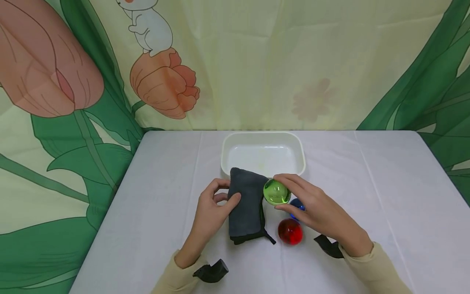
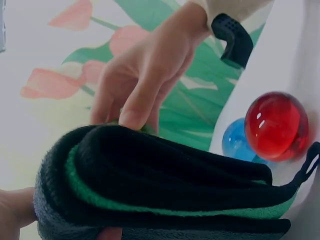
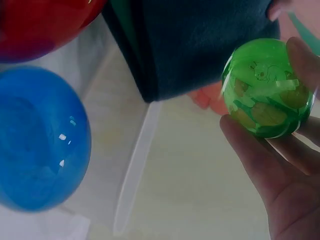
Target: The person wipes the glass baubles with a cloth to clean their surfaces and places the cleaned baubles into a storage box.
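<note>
My left hand (image 1: 211,212) grips a folded dark grey cloth (image 1: 244,204) by its left edge, the thumb lying on the near face. Black and green layers of the fold show in the left wrist view. My right hand (image 1: 315,204) pinches a clear green ball (image 1: 276,192) between thumb and fingers, close by the cloth's right edge. A red ball (image 1: 290,232) lies on the table below the right hand. Partly hidden behind that hand is a blue ball (image 1: 296,207); the right wrist view shows more of the blue ball (image 3: 42,140).
A white rectangular tray (image 1: 300,163) stands behind the cloth, its front edge partly covered by it. The white-covered table (image 1: 165,183) reaches back to a flower-printed curtain (image 1: 238,73). From the cloth's lower right corner a small loop (image 1: 271,238) sticks out.
</note>
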`<state>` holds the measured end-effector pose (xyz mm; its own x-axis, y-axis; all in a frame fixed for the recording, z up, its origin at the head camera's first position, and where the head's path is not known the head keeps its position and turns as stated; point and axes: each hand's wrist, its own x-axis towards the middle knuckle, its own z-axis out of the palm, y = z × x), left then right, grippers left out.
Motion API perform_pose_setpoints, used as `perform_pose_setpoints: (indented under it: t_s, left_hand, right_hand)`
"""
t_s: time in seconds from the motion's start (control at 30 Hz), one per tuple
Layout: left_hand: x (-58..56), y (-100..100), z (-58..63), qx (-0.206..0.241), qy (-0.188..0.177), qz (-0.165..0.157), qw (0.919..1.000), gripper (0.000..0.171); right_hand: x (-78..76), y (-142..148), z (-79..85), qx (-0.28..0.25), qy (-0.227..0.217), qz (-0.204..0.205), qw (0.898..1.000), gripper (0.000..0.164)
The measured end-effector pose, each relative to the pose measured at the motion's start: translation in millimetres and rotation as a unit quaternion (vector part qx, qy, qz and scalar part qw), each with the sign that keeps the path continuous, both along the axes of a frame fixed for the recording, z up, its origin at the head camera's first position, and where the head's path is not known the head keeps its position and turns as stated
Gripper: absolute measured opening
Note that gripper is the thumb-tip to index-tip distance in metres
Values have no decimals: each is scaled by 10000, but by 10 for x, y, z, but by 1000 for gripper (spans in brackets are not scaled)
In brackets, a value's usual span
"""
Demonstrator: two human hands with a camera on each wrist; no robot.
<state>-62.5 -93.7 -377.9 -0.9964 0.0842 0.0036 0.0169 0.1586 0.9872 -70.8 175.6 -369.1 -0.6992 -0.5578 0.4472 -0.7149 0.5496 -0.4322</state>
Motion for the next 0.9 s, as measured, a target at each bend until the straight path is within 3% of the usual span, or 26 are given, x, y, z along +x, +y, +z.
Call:
perform_pose_setpoints:
  t_s: [0.57, 0.7, 0.9]
  left_hand:
    - [10, 127, 122, 124, 338, -88, 9993, 31]
    - [27, 108, 114, 410, 622, -442, 9962, 27]
    - [22, 51, 73, 679, 1242, -1196, 9827, 31]
  right_hand:
    - [-62, -236, 29, -19, -203, 189, 9996, 67]
    - [-64, -235, 42, -84, -93, 156, 9998, 68]
    - [-75, -211, 33, -188, 8, 117, 9998, 66]
